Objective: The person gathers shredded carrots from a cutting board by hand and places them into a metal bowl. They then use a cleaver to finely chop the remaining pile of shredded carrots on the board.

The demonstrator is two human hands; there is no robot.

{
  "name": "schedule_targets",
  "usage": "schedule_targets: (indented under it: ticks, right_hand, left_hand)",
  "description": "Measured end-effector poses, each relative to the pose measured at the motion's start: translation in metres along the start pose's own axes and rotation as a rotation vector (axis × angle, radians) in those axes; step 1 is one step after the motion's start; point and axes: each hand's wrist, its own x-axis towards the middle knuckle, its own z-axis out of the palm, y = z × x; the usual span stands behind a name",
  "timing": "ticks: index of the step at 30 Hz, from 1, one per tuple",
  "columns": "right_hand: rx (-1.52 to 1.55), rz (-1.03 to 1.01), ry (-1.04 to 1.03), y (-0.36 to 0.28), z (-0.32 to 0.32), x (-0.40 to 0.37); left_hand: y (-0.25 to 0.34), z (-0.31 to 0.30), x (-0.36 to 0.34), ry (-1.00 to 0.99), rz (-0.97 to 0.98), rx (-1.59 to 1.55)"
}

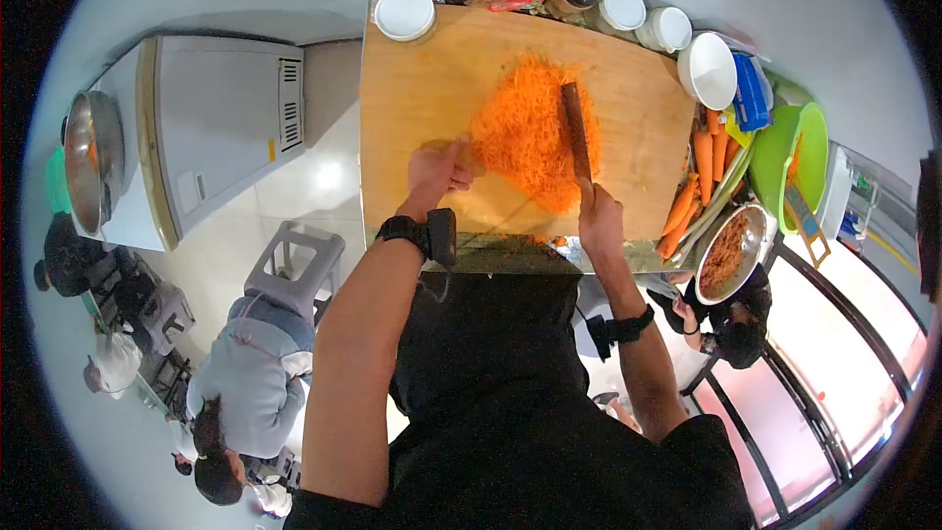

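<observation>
A wide heap of shredded carrot (525, 128) covers the middle of the wooden cutting board (412, 79). My right hand (601, 216) is closed round the handle of a cleaver (575, 128), whose dark blade lies over the right side of the heap, seen nearly edge-on. At the heap's left edge is my left hand (440, 172), with the index finger stretched toward the shreds and the other fingers partly bent. It holds nothing that I can see. Some shreds lie along the board's near edge.
Whole carrots (704, 167) lie off the board's right side, by a metal bowl (734, 253) of brownish food and a green basin (807, 152). Jars and white bowls (706, 71) line the back. A person (257, 373) sits behind on the left, near a grey stool (296, 260).
</observation>
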Motion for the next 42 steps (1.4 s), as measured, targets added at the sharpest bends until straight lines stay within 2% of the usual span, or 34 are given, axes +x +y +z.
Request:
schedule_targets:
  ticks: [2, 4, 5, 7, 9, 10, 12, 15, 16, 17, 18, 19, 20, 21, 23, 24, 26, 27, 28, 30, 34, 36, 40, 42]
  right_hand:
    - [-0.035, -0.028, -0.022, 0.001, 0.006, -0.005]
    - [0.017, -0.26, 0.076, 0.007, 0.022, -0.009]
    - [0.015, -0.257, 0.079, 0.013, 0.023, -0.011]
    - [-0.028, -0.086, -0.015, -0.002, 0.013, -0.008]
    - [-0.01, -0.129, -0.025, -0.004, 0.011, -0.007]
    - [0.003, -0.152, -0.032, -0.001, 0.009, -0.012]
    - [-0.049, -0.165, -0.03, 0.01, 0.02, -0.004]
    - [-0.046, -0.161, -0.051, 0.009, 0.011, -0.005]
    - [0.008, -0.12, -0.078, 0.007, 0.003, -0.01]
    - [0.002, -0.111, -0.08, 0.022, 0.012, -0.011]
    - [-0.105, -0.297, 0.001, 0.045, 0.03, -0.006]
    - [-0.209, -0.485, 0.086, 0.037, 0.034, -0.001]
    - [-0.113, -0.252, -0.056, 0.035, 0.025, 0.0]
    - [-0.113, -0.255, -0.058, 0.02, 0.012, -0.003]
    - [-0.023, -0.083, -0.113, 0.002, 0.002, -0.01]
    - [-0.021, -0.077, -0.122, 0.019, 0.014, -0.009]
    - [-0.291, -0.414, -0.031, 0.062, 0.047, 0.004]
    - [-0.285, -0.412, -0.024, 0.054, 0.04, 0.002]
    - [-0.207, -0.317, -0.072, 0.035, 0.021, 0.001]
    - [-0.105, -0.175, -0.133, 0.014, 0.006, -0.002]
    - [-0.146, -0.233, -0.048, 0.018, 0.013, 0.0]
    - [-0.088, -0.193, -0.117, 0.008, 0.002, -0.004]
    - [-0.067, -0.143, -0.097, 0.009, 0.017, -0.005]
    - [-0.121, -0.295, -0.086, 0.006, 0.018, 0.003]
  left_hand:
    - [-0.01, -0.001, 0.009, 0.002, 0.012, 0.088]
    - [-0.01, -0.001, 0.011, -0.004, 0.025, 0.177]
    - [-0.009, -0.001, 0.012, -0.032, -0.013, 0.149]
    - [-0.001, 0.003, 0.011, -0.058, -0.038, 0.116]
    - [-0.008, 0.003, 0.006, 0.179, 0.067, 0.279]
    - [-0.016, -0.002, 0.011, 0.181, 0.055, 0.28]
    - [-0.015, -0.005, 0.021, 0.05, 0.031, 0.178]
    - [-0.005, -0.002, 0.018, 0.114, -0.022, 0.309]
    - [-0.024, -0.01, 0.044, 0.102, -0.024, 0.308]
    - [-0.061, -0.032, 0.089, -0.111, -0.041, 0.046]
    - [-0.081, -0.045, 0.113, -0.317, -0.054, -0.219]
    - [-0.066, -0.035, 0.092, -0.318, -0.055, -0.217]
    - [-0.052, -0.023, 0.068, -0.174, -0.007, -0.025]
    - [-0.031, -0.01, 0.04, -0.026, 0.045, 0.161]
    - [-0.002, 0.004, 0.003, 0.028, 0.066, 0.165]
    - [0.0, 0.006, -0.008, 0.07, 0.075, 0.179]
    - [-0.011, 0.001, 0.006, 0.048, 0.021, 0.109]
    - [-0.012, 0.0, 0.014, 0.019, -0.023, 0.036]
    - [-0.005, 0.002, 0.011, 0.021, -0.015, 0.035]
    - [-0.001, 0.004, -0.003, 0.109, 0.114, 0.2]
    - [-0.003, 0.0, 0.003, 0.012, 0.049, 0.06]
    - [-0.006, 0.0, 0.0, -0.055, 0.053, -0.068]
    - [-0.002, 0.006, -0.006, -0.034, 0.032, -0.013]
    - [0.001, 0.007, -0.003, 0.043, 0.031, 0.171]
